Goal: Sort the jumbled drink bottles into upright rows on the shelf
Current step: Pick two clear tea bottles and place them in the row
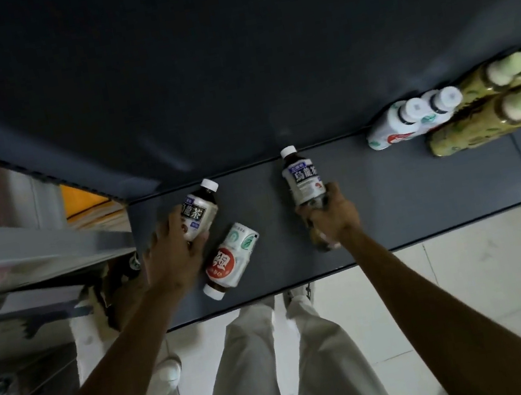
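Both hands gripping tea bottles on the shelf [391, 195].
Left hand [170, 248] fingers wrap 1 oolong bottle [199, 213]; right hand [332, 216] fingers clasp another dark bottle [304, 182].

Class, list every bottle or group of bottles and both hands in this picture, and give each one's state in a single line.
Left hand: gripping a dark tea bottle.
Right hand: gripping a second tea bottle.
White bottle with red circle: lying flat, untouched.
White-capped bottles: grouped upright.
Yellow-green bottles: grouped upright.

- Bare forearms, without sleeves, watch or rings.
- Loose off-white trousers [257, 365].
- Light-coloured shoes [298, 293], partly hidden under the trouser hems.
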